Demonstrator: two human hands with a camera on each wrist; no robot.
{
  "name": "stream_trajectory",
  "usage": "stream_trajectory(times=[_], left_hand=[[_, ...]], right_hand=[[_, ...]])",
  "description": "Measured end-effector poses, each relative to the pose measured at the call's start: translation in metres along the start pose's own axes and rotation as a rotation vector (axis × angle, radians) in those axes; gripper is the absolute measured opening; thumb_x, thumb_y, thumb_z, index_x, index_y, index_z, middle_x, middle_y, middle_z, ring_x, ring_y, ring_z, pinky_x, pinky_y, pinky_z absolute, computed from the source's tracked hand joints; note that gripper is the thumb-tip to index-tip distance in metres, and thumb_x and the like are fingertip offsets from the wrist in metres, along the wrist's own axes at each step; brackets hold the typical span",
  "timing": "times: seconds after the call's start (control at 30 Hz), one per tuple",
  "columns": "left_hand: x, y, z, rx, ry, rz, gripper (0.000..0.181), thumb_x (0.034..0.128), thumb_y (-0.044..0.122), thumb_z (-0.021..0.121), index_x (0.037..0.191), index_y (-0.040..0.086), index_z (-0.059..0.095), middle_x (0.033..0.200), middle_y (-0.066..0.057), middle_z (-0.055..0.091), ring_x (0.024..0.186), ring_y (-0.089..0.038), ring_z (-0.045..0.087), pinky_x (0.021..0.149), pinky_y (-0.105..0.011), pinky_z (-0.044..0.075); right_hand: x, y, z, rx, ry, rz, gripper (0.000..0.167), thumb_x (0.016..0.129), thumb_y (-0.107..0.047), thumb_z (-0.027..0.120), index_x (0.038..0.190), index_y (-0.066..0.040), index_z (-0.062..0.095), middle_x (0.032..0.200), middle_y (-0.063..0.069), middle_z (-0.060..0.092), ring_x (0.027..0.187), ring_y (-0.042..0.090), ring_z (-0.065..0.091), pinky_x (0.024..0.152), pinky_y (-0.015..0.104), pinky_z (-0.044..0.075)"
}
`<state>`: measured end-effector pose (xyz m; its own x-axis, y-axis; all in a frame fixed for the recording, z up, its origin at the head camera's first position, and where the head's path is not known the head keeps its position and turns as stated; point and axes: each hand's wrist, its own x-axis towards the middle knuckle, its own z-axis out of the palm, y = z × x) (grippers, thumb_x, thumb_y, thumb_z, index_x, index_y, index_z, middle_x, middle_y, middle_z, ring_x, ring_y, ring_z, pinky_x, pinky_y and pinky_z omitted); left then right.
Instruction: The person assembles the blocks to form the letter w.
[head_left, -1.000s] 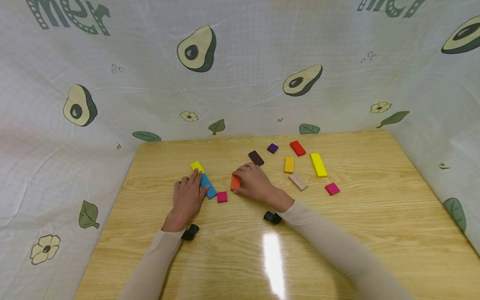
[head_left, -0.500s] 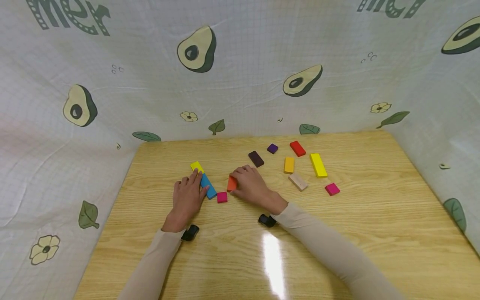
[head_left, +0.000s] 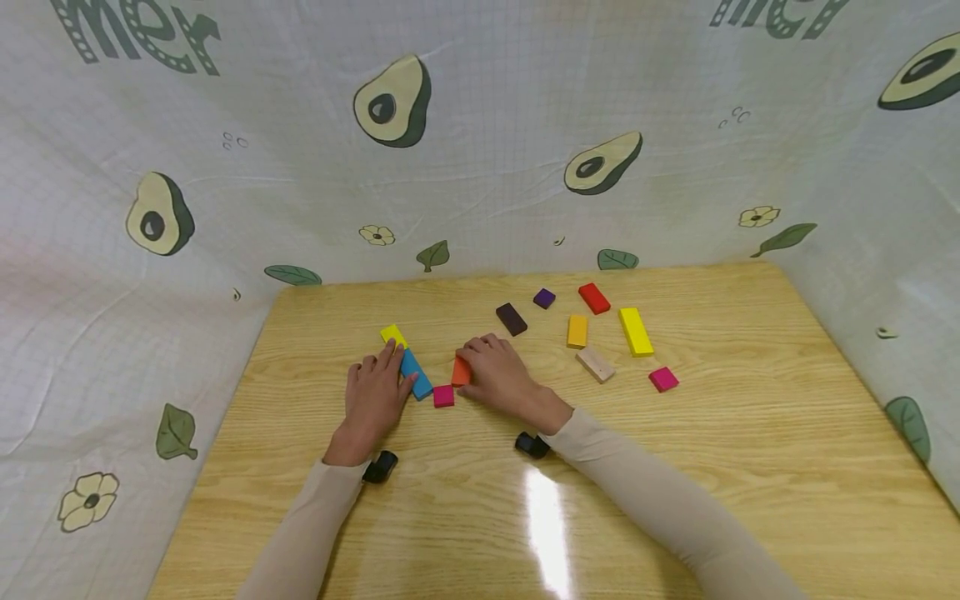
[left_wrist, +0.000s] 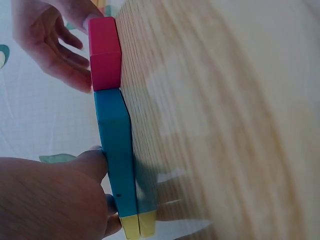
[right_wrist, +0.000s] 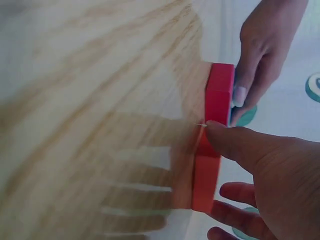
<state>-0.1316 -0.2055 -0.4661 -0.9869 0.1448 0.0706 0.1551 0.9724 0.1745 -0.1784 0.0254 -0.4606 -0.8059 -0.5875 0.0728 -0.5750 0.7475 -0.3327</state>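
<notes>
A yellow block (head_left: 393,335) and a blue block (head_left: 416,374) lie end to end in a slanting line, with a pink block (head_left: 443,396) by the blue one's lower end. The left hand (head_left: 373,402) rests along the line's left side, fingertips and thumb touching the blue and yellow blocks. An orange block (head_left: 461,371) is pinched between thumb and fingers of the right hand (head_left: 502,377), just right of the pink block. In the right wrist view the thumb presses the orange block (right_wrist: 205,182) near its end beside the pink block (right_wrist: 219,94).
Farther right on the wooden table (head_left: 450,517) lie a dark brown block (head_left: 512,319), a purple one (head_left: 544,298), a red one (head_left: 594,298), an orange-yellow one (head_left: 577,332), a beige one (head_left: 596,365), a long yellow one (head_left: 636,332) and a second pink one (head_left: 663,379).
The right hand has moved a little to the left with the orange block, bringing it closer to the pink block. The left hand has stayed in place on the blue and yellow blocks.
</notes>
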Motion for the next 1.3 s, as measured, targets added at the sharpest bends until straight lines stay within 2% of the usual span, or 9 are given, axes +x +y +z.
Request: stream_trajectory(times=[0.23,0.53,0.8,1.03,1.3], left_hand=[[0.001,0.0,0.001,0.004,-0.01,0.001,0.059,0.1104,0.033,0.057,0.157,-0.003,0.047,0.165,-0.022,0.041,0.133,-0.047,0.05,0.111,-0.064,0.038],[0.001,0.0,0.0,0.006,-0.002,0.013,0.059,0.1105,0.032,0.057,0.156,-0.003,0.047,0.164,-0.023,0.042,0.133,-0.048,0.05,0.11,-0.064,0.039],[-0.001,0.0,0.0,-0.008,-0.017,0.005,0.058,0.1112,0.031,0.056,0.157,-0.003,0.046,0.165,-0.023,0.041,0.135,-0.049,0.049,0.111,-0.065,0.038],[-0.002,-0.003,0.001,-0.026,-0.036,-0.009,0.059,0.1115,0.031,0.056,0.158,-0.003,0.044,0.166,-0.024,0.039,0.138,-0.05,0.046,0.113,-0.065,0.036],[-0.001,-0.001,0.002,-0.02,-0.025,0.003,0.059,0.1112,0.03,0.056,0.158,-0.004,0.045,0.165,-0.024,0.039,0.138,-0.05,0.046,0.112,-0.065,0.037]], right_hand=[[-0.005,0.014,-0.02,0.04,-0.021,0.041,0.065,0.095,-0.032,0.082,0.149,-0.004,0.06,0.154,0.015,0.055,0.142,0.037,0.047,0.12,0.055,0.037],[-0.008,0.063,-0.039,0.058,0.017,0.109,0.065,0.098,-0.022,0.077,0.154,-0.001,0.053,0.16,0.02,0.048,0.146,0.042,0.044,0.119,0.058,0.037],[-0.007,0.091,-0.04,0.043,0.016,0.071,0.065,0.097,-0.009,0.073,0.156,0.001,0.049,0.163,0.023,0.043,0.148,0.044,0.041,0.119,0.062,0.035],[0.001,0.095,-0.04,0.021,-0.046,0.025,0.065,0.097,-0.002,0.068,0.158,0.0,0.046,0.167,0.021,0.038,0.152,0.044,0.036,0.122,0.062,0.033],[0.009,0.101,-0.042,-0.025,-0.092,-0.015,0.066,0.096,-0.002,0.064,0.159,-0.001,0.045,0.168,0.02,0.037,0.153,0.043,0.036,0.123,0.058,0.032]])
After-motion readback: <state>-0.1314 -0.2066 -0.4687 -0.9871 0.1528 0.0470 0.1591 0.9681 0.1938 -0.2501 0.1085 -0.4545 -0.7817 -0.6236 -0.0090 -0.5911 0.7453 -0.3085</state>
